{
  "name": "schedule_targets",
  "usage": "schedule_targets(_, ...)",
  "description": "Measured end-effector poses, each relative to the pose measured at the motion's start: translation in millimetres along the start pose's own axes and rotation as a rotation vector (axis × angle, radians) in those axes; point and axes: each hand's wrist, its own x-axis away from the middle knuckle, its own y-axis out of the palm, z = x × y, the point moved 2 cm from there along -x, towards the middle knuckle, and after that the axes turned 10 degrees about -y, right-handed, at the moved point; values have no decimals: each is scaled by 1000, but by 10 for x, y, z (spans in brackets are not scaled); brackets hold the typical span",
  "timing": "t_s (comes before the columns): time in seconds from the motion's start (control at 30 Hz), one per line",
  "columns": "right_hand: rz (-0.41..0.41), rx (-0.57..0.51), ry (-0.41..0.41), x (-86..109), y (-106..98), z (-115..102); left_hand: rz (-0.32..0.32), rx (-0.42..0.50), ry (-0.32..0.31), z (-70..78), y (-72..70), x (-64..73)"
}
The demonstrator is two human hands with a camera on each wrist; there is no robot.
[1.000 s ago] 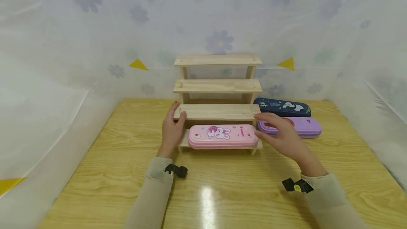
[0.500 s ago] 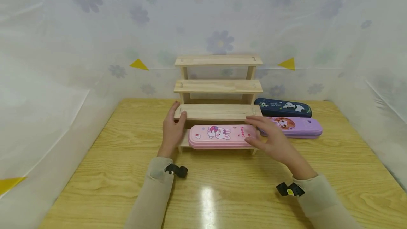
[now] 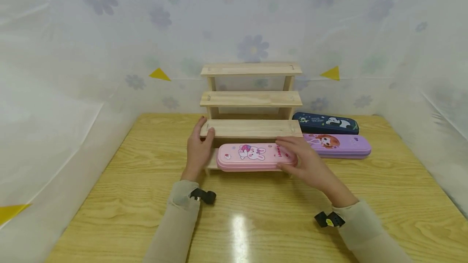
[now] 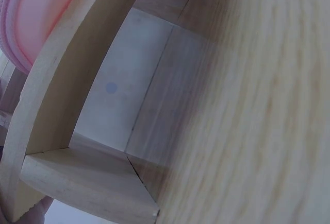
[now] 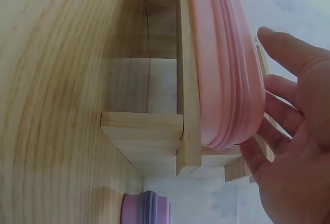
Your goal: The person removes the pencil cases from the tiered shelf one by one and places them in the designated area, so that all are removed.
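A tiered wooden display stand (image 3: pixel 252 128) stands on the table. A pink pencil case (image 3: pixel 252 157) with a rabbit print lies on its lowest step, also seen as a pink edge (image 4: pixel 49 13) in the left wrist view. My left hand (image 3: pixel 198 149) grips the left end of the second step from the bottom, thumb in front. My right hand (image 3: pixel 307 161) reaches over the pencil case's right end, thumb by the front edge and fingers by the back. In the right wrist view its fingers (image 5: pixel 281 108) are spread beside the zipped case (image 5: pixel 221 69), loosely bent.
Right of the stand lie a purple pencil case (image 3: pixel 347 146) with a girl print and, behind it, a dark blue one (image 3: pixel 325 123) with pandas. A flowered white curtain (image 3: pixel 175 35) encloses the back and sides of the wood-grain table (image 3: pixel 146 214).
My right hand has moved left from beside the pink pencil case to over its right end, uncovering more of the purple case. My left hand has stayed on the stand.
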Motion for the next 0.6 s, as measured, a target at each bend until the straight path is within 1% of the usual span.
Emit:
schedule_targets(0.13, -18, 11, 8, 11, 27, 22, 1, -2, 7, -23, 1, -5)
schedule_targets(0.33, -62, -16, 62, 44, 78, 68, 3, -8, 11, -20, 6, -6)
schedule_targets(0.6, -59, -21, 90, 43, 93, 94, 12, -29, -2, -15, 2, -4)
